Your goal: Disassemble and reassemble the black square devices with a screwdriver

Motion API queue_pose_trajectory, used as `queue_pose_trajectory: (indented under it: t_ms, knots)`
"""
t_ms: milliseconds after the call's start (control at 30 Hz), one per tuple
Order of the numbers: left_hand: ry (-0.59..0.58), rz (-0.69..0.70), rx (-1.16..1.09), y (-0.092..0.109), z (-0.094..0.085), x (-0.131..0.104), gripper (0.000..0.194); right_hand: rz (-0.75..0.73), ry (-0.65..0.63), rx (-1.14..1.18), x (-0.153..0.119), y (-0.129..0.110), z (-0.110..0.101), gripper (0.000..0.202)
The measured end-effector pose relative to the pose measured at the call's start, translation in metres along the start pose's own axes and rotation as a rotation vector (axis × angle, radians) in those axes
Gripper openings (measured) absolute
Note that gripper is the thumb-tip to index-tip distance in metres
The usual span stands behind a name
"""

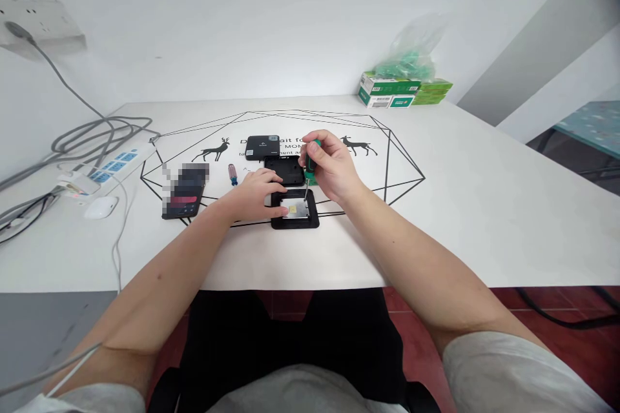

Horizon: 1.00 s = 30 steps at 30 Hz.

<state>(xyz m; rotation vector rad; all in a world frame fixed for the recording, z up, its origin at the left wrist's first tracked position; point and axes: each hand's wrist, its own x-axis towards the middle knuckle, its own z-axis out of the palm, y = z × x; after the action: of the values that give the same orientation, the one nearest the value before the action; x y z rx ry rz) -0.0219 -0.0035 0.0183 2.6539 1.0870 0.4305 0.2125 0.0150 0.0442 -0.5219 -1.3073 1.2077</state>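
My right hand is closed around a screwdriver with a green and black handle. Its thin shaft points down to the upper right edge of a silver metal plate. That plate sits in a black rectangular tray near the front of the table. My left hand lies with fingers spread, its thumb touching the plate's left side and its fingertips over the tray's upper left corner. Behind them is an open black case shell, with a bit of green board at its right, partly hidden by my right hand.
A flat black box-shaped device lies behind the shell. Left of my hands are a small red-and-blue screwdriver and a phone. A power strip, cables and a white mouse occupy the left side. Green-white boxes stand at the back right.
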Motion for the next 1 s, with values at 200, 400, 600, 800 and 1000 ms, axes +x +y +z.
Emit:
queue_pose_trajectory:
  t_ms: [200, 400, 600, 800, 1000]
  knots:
    - [-0.007, 0.008, -0.025, -0.0008, 0.0011, 0.0007, 0.05, 0.022, 0.007, -0.005, -0.0008, 0.0004, 0.0027, 0.054]
    - [-0.003, -0.004, -0.023, -0.0017, 0.0013, 0.001, 0.049, -0.066, 0.11, -0.151, 0.0016, 0.0063, -0.0027, 0.052]
    - [0.001, 0.003, -0.024, -0.0041, 0.0017, 0.0021, 0.045, -0.002, 0.068, -0.041, -0.0013, -0.0003, -0.0005, 0.05]
    - [0.007, 0.015, -0.02, -0.0045, 0.0014, 0.0022, 0.04, -0.075, 0.158, -0.181, 0.0009, 0.0019, -0.0005, 0.058]
    - [0.009, 0.013, -0.022, -0.0044, 0.0013, 0.0026, 0.039, -0.015, 0.084, -0.108, -0.0005, 0.0005, -0.0013, 0.057]
